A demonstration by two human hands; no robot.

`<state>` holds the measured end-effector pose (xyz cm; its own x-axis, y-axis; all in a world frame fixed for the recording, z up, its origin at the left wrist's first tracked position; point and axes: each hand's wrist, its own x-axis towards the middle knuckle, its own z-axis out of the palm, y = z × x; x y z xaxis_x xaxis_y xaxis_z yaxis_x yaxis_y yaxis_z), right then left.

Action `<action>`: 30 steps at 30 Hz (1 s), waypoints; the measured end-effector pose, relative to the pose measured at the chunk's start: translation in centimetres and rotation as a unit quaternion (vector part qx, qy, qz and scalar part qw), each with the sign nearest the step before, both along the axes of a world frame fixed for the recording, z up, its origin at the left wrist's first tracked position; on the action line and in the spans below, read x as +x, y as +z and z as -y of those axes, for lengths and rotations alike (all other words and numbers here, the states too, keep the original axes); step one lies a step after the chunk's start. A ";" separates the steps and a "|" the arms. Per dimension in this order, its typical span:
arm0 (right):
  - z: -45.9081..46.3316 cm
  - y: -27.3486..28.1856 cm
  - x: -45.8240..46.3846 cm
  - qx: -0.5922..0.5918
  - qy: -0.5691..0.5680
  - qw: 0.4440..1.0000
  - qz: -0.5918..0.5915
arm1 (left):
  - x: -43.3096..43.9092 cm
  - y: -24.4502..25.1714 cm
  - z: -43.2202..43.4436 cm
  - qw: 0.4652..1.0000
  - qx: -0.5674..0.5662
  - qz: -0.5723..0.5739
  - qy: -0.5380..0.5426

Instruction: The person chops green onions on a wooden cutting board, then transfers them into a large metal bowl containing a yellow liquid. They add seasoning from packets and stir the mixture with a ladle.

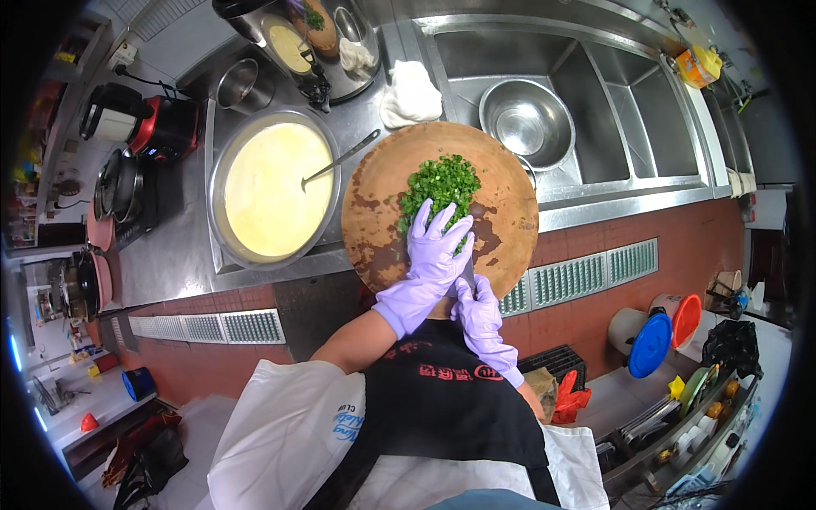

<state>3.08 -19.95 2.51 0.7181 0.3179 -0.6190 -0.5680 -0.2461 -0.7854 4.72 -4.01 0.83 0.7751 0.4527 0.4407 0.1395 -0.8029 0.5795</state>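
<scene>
A round wooden chopping board [382, 159] carries a heap of chopped green onions [443, 185]. My left hand [437, 245], in a lilac glove, lies palm down over the near part of the heap, its fingers spread. Just below and to the right, my right hand [478, 309], also gloved, is closed around a knife [468, 274]; only a small piece of the blade shows, and the handle is hidden in the hand. Left of the board stands a large metal bowl of pale yellow liquid [274, 191] with a ladle [344, 159] leaning in it.
A white cloth [411, 95] lies behind the board. An empty steel bowl [528, 124] sits in the sink [593, 102] at the right. A metal pot [245, 86], a large shiny container [357, 57] and a red-and-black blender [166, 127] stand at the upper left.
</scene>
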 end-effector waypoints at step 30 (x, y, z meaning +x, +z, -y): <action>-8.3 10.1 -5.2 0.083 -0.071 0.980 0.168 | -2.6 11.9 -7.8 0.983 0.031 0.182 -0.025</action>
